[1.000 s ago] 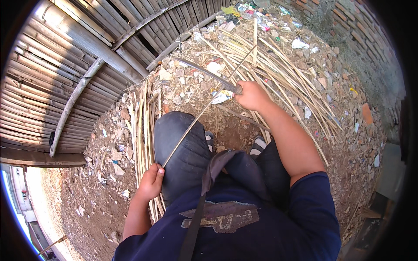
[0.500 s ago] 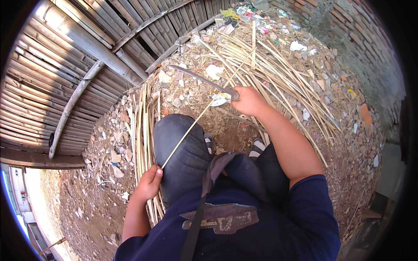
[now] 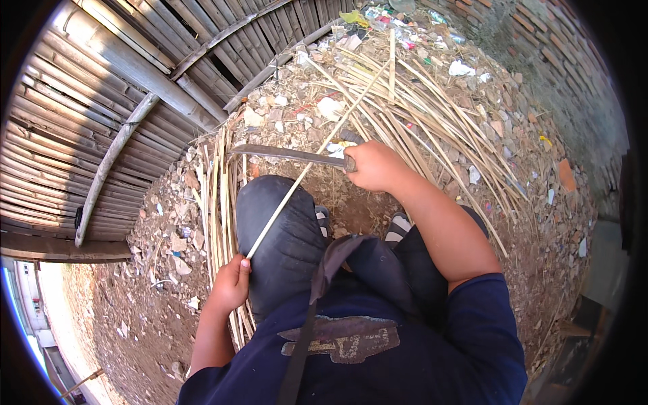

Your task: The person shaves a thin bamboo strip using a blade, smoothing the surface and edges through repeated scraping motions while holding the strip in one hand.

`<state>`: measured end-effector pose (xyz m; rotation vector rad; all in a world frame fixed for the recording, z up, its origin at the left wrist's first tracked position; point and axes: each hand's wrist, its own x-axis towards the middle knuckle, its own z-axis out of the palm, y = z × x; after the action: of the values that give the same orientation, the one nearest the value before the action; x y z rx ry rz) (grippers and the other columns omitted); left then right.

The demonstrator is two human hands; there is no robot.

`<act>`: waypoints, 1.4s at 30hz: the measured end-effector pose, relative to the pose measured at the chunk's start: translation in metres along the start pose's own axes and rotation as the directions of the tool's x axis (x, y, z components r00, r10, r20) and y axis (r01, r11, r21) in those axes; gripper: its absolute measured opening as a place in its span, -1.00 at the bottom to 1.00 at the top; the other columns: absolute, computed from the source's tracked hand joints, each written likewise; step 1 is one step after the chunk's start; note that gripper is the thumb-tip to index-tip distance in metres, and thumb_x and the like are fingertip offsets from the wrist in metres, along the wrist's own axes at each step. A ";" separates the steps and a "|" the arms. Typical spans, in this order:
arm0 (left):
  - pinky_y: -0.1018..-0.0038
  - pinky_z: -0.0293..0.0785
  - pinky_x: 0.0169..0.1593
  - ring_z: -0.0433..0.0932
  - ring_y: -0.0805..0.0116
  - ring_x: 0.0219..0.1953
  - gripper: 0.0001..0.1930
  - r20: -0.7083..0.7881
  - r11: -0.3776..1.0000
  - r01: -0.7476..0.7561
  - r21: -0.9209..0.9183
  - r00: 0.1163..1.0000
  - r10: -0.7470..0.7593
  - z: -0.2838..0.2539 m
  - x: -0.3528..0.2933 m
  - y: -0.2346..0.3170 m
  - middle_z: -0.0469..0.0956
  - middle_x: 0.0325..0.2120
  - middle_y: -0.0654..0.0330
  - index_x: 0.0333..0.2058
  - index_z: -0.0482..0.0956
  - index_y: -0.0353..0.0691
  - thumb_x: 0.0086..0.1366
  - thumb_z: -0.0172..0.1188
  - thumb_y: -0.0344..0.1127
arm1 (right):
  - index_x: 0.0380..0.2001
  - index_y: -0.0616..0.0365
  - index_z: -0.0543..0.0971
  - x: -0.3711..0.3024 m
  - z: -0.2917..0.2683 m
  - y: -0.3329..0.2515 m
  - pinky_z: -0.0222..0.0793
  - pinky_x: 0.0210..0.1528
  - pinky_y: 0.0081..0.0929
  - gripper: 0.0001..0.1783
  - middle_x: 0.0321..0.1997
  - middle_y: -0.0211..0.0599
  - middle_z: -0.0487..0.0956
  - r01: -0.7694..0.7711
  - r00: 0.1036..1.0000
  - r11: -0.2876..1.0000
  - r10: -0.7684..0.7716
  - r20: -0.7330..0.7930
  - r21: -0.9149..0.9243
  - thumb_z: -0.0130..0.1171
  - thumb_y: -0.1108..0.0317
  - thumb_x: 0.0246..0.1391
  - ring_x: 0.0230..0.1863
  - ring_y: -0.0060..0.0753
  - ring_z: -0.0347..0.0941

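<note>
My left hand (image 3: 231, 283) is closed on the near end of a long pale bamboo strip (image 3: 283, 201), thumb pressed along it. The strip slants up and away to the right, over my left knee, its far end above the pile beyond. My right hand (image 3: 376, 166) grips the handle of a long machete (image 3: 290, 154), whose blade points left and crosses the strip beyond my knee. Blade and strip look to be touching there. Beside my left leg lies a bundle of bamboo strips (image 3: 219, 196); a larger pile of strips (image 3: 432, 111) spreads at the far right.
A bamboo slat wall (image 3: 88, 148) with poles stands at the left. At the far right rises a brick wall (image 3: 550, 47). Stones and litter such as a white scrap (image 3: 462, 69) cover the dirt ground. My sandalled foot (image 3: 398, 228) is between the strips.
The machete has come nearer and swung so its blade lies more level across the strip. My right hand has moved slightly left and toward me; my left hand has barely shifted.
</note>
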<state>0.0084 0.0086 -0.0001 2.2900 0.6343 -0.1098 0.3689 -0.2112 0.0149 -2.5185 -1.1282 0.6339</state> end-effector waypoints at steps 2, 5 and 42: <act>0.06 0.45 -0.32 0.56 -0.23 -0.44 -0.67 -0.043 0.996 0.019 0.089 0.999 -0.015 0.007 -0.004 0.005 0.53 -0.55 -0.17 -0.29 0.45 -0.28 0.58 -0.06 -0.14 | 0.00 0.03 0.67 -0.005 -0.014 -0.012 0.56 -0.02 -0.09 -0.55 -0.19 0.00 0.70 0.024 0.999 0.996 -0.021 0.027 -0.088 0.36 0.18 0.01 -0.08 0.04 0.65; -0.06 0.43 -0.33 0.55 -0.38 -0.41 -0.70 -0.078 0.985 0.011 0.174 0.997 0.002 0.012 -0.002 0.010 0.53 -0.55 -0.25 -0.29 0.44 -0.27 0.56 -0.04 -0.17 | 0.01 0.05 0.67 0.013 -0.002 0.026 0.55 -0.01 -0.10 -0.55 -0.20 0.00 0.70 -0.048 0.999 0.999 0.048 -0.004 0.002 0.35 0.20 0.01 -0.07 0.04 0.64; 0.38 0.42 -0.24 0.42 0.38 -0.40 -0.63 0.165 0.971 0.070 -0.227 0.986 -0.033 -0.005 0.010 -0.022 0.47 -0.49 0.19 -0.29 0.45 -0.28 0.59 0.00 -0.07 | -0.16 0.15 0.70 -0.004 -0.004 0.001 0.52 -0.11 -0.04 -0.64 -0.36 0.07 0.66 0.017 0.993 1.000 -0.020 -0.113 -0.025 0.37 0.15 0.05 -0.22 0.17 0.63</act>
<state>0.0058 0.0293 -0.0136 2.0166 0.5905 -0.2310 0.3690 -0.2147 0.0187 -2.5260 -1.1236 0.4686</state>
